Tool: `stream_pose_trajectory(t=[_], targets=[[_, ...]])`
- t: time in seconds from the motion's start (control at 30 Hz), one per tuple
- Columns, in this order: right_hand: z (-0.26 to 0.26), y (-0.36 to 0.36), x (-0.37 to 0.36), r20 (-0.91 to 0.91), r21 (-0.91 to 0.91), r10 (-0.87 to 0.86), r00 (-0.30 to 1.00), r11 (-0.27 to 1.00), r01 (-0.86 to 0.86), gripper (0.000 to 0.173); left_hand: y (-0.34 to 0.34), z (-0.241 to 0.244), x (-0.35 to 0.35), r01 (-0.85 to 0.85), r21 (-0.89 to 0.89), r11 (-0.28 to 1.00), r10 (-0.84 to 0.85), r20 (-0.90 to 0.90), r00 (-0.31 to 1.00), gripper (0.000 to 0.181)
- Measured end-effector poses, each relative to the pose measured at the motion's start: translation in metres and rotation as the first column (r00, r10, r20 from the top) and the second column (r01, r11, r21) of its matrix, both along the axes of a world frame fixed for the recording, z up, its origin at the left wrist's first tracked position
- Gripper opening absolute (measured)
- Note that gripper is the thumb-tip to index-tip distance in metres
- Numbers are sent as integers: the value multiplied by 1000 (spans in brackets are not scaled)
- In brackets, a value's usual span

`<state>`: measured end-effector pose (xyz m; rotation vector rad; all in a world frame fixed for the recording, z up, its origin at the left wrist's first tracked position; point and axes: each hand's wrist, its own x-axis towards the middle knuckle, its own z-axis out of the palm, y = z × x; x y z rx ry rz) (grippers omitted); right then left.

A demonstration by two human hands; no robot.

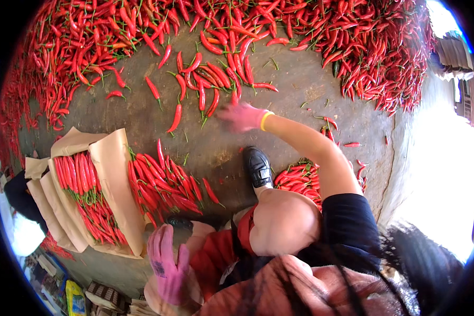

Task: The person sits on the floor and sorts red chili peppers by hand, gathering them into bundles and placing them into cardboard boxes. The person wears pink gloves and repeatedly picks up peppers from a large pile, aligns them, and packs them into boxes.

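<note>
My right hand (243,116), in a pink glove with a yellow cuff, is stretched forward over the concrete floor, its fingers blurred by movement. Its fingertips lie close to several loose red chili peppers (211,75); whether they touch one cannot be told. My left hand (166,260), in a matching pink glove, rests near my knee with its fingers extended and nothing in it. Ahead of it stands a brown paper bag (116,189) with its top folded open, filled with chilies (79,173) in neat rows. Beside the bag lies a loose pile of roughly aligned chilies (154,181).
Large heaps of red chilies (363,51) spread across the far floor and the left side. A smaller pile (300,177) lies by my right knee, near my black shoe (258,168). At the lower left are a yellow package (75,298) and other goods.
</note>
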<state>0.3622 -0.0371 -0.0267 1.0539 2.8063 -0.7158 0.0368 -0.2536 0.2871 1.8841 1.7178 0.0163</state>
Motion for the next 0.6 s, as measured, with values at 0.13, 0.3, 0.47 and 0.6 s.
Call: stream_pose_trajectory(t=[0.13,0.3,0.47,0.6], targets=[[24,56,-13,-158,-100,-319,934,947,306,61,-16,-10,-9,67,13,998,-66,-39,997,51],[37,6,39,-201,-129,-329,923,943,308,49,-17,-18,-11,27,18,999,-27,21,999,51],[-1,-62,127,-159,-248,-745,648,665,704,36,-14,-4,3,8,-34,999,-10,-33,999,57],[-17,-4,168,-370,25,-775,512,542,840,25,-27,-14,4,-21,70,997,20,27,999,48]])
